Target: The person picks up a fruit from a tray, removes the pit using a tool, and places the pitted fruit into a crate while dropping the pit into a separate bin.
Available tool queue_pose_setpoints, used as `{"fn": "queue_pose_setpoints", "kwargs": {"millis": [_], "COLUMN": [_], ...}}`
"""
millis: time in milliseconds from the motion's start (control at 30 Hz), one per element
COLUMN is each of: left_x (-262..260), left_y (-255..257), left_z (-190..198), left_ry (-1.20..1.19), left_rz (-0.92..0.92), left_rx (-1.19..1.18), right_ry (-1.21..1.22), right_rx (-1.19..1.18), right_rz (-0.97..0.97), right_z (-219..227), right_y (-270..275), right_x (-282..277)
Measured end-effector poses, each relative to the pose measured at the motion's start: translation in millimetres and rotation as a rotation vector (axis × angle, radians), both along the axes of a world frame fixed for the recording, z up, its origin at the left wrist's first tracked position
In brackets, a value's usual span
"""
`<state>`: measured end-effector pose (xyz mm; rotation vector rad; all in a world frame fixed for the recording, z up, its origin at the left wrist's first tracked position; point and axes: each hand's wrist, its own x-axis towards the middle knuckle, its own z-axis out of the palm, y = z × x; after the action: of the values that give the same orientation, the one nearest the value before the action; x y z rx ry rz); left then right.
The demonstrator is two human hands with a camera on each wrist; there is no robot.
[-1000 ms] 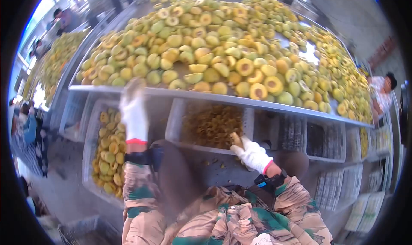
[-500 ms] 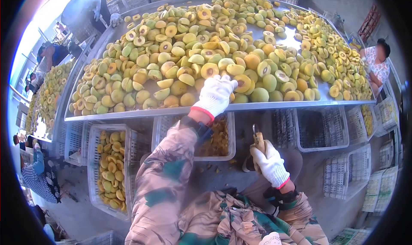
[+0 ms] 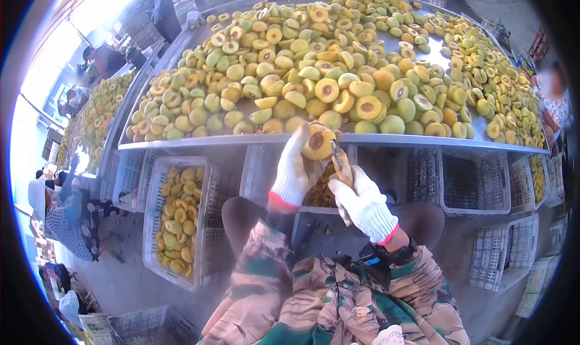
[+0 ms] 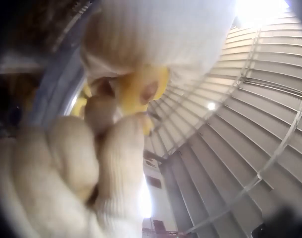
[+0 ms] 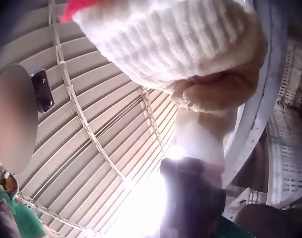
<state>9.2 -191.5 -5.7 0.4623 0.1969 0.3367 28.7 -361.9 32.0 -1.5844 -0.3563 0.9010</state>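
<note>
In the head view the gloved left hand (image 3: 296, 170) holds a halved yellow fruit (image 3: 318, 143), its cut face with the brown pit area turned up. The gloved right hand (image 3: 366, 205) grips a tool with a wooden handle (image 3: 342, 168); its metal tip (image 3: 335, 147) is at the right edge of the fruit half. Both hands are just in front of the table's metal edge (image 3: 254, 139). The left wrist view shows the fruit (image 4: 141, 89) close up between the gloved hands, blurred. In the right wrist view the glove (image 5: 181, 44) hides the tool.
Many fruit halves (image 3: 260, 73) are heaped on the table. Below its edge stand a crate of fruit halves (image 3: 147, 224) at left, a partly hidden crate (image 3: 254, 176) behind the hands, and dark-looking crates (image 3: 506, 188) at right. Other people are at the left and right edges.
The left hand has come back from the fruit heap to below the table edge and now holds a fruit half. The right hand has moved up and left with the tool, meeting it.
</note>
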Motion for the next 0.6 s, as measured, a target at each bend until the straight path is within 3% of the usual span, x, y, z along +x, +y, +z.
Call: {"fn": "queue_pose_setpoints", "kwargs": {"millis": [67, 200, 333, 500, 600], "left_x": [-10.8, -23.8, -30.1, -31.6, -35.4], "left_y": [-4.0, -13.4, -15.5, -19.0, -11.9], "left_z": [-4.9, -3.6, -7.4, -3.9, -4.2], "left_ry": [-0.004, 0.111, 0.08, 0.125, 0.175], "left_rz": [0.029, 0.307, 0.374, 0.45, 0.389], "left_rx": [-0.068, 0.175, 0.351, 0.38, 0.456], "right_ry": [0.029, 0.174, 0.326, 0.454, 0.372], "right_rx": [-0.033, -0.012, 0.034, 0.06, -0.023], "right_rz": [0.019, 0.05, 0.079, 0.117, 0.146], "right_z": [-2.1, 4.0, 5.3, 6.0, 2.0], "right_y": [9.1, 14.2, 15.1, 15.4, 15.0], "right_x": [-4.4, -16.4, -25.9, -30.0, -32.5]}}
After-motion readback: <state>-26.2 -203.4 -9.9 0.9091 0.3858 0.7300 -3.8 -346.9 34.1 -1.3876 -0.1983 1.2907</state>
